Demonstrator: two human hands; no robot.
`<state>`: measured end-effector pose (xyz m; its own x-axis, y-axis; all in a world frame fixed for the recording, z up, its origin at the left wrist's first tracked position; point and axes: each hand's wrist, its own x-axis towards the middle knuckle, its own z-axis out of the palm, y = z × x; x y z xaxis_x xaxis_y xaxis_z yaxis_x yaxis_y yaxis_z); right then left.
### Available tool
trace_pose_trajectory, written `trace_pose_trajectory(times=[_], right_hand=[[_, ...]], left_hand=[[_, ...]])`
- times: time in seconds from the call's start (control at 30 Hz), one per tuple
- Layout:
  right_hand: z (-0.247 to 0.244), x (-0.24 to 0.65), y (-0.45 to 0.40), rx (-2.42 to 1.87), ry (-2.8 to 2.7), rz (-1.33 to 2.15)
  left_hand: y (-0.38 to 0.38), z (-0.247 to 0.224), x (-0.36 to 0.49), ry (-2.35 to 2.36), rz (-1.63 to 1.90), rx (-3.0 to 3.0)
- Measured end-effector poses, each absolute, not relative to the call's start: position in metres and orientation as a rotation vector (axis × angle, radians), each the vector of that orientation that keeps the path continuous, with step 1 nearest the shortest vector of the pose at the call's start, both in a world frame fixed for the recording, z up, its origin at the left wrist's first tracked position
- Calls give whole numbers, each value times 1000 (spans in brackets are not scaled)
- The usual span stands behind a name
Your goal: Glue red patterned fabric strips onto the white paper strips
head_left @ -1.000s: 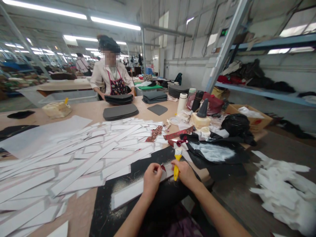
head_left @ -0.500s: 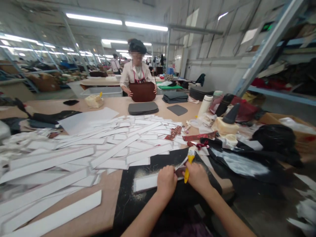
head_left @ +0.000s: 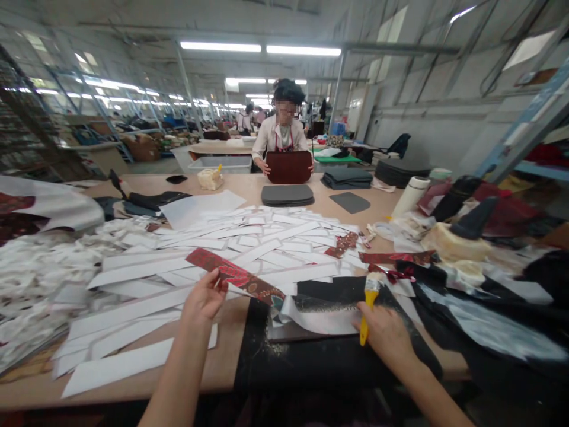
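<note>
On the left, my left hand (head_left: 205, 299) pinches the edge of a red patterned strip (head_left: 237, 276), whose far end slopes down toward the black mat (head_left: 262, 367). A pale, curling backing strip (head_left: 326, 321) lies over a flat bar-like piece on that mat. My right hand (head_left: 386, 327) is closed around a yellow-handled paintbrush (head_left: 370, 296), bristles pointing up. Its fingertips are at the right end of the backing strip; whether they grip it too is hidden. Many white strips (head_left: 173, 305) overlap beyond and beside my left hand.
A person (head_left: 284, 133) across the table holds a dark brown panel (head_left: 290, 167) upright. Stacked grey panels (head_left: 287, 194) lie before them. At right stand a white bottle (head_left: 411, 197) and a glue-crusted tub (head_left: 462, 240). White scraps (head_left: 48, 279) are heaped at left.
My left hand has moved left and up from the mat with the patterned strip, now lifted and showing its face. My right hand still has the paintbrush. The view has swung left.
</note>
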<state>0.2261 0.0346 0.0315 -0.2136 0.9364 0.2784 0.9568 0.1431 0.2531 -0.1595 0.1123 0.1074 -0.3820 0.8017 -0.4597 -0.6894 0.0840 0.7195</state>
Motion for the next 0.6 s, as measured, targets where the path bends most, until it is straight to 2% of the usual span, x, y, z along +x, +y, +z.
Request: trace_pose_trajectory(times=[0.13,0.37,0.6], right_hand=[[30,229,36,-1910,-2346,-557],[30,229,33,-1900,-2337,-580],[25,230,33,-1859,-2336,-594]], left_hand=[[105,128,-187,1137,1789,59],[111,132,-190,1125,1801,136],[106,149,-240,1215,1929,43]])
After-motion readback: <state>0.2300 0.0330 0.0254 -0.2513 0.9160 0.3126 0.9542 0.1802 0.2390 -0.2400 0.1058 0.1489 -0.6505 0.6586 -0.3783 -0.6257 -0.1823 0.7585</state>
